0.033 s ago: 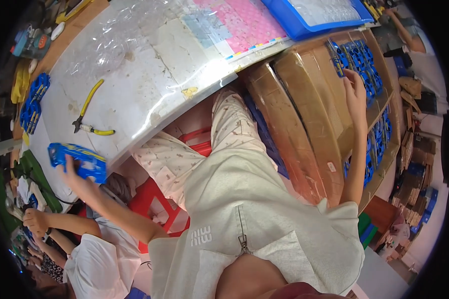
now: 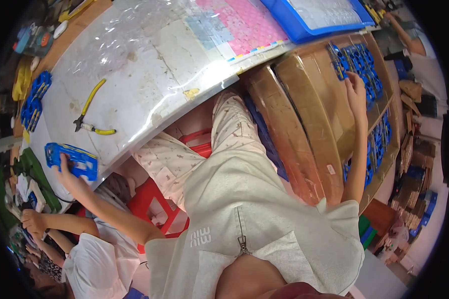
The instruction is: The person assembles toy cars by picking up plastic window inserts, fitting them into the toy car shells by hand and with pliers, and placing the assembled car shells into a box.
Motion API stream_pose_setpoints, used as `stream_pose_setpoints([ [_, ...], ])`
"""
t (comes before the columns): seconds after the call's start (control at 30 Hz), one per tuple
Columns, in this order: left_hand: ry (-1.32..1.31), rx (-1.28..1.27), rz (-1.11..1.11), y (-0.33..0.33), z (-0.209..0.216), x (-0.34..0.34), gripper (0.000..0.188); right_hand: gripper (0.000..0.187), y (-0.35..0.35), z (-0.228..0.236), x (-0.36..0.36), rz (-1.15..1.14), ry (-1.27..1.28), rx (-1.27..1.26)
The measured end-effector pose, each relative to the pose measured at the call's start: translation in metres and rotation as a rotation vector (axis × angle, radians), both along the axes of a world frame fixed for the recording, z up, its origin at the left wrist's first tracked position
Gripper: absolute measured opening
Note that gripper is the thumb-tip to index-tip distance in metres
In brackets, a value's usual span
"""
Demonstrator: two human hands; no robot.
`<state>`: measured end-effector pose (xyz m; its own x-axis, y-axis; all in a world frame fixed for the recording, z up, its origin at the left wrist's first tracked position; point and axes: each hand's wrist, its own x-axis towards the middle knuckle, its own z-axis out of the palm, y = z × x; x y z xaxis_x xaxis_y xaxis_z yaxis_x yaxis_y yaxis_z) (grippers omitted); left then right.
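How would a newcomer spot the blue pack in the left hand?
Find the white table, then the yellow-handled pliers on it. Just below them in the picture, the left hand holds the blue pack. Unlike the blue pile at the table's left edge, it is gripped in that hand.

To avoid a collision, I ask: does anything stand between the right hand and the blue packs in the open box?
Nothing visible does: the right hand has its fingers at the edge of the nearest blue pack.

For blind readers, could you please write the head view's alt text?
A person's left hand holds a blue pack near a white table bearing yellow-handled pliers; the right hand is at blue packs in a cardboard box.
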<state>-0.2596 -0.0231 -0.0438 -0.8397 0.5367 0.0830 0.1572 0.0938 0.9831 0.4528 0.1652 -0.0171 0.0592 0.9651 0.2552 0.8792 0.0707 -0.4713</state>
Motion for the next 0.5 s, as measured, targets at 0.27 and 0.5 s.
stream_pose_setpoints([
  [0.27,0.544,-0.548,0.023,-0.001,-0.041,-0.126,0.039,0.037,0.065,-0.101,0.131,-0.044,-0.435,0.090],
  [0.5,1.276,-0.614,0.423,0.045,0.009,-0.011,0.028,0.050,0.063,-0.075,0.113,-0.289,-0.162,-0.232],
])
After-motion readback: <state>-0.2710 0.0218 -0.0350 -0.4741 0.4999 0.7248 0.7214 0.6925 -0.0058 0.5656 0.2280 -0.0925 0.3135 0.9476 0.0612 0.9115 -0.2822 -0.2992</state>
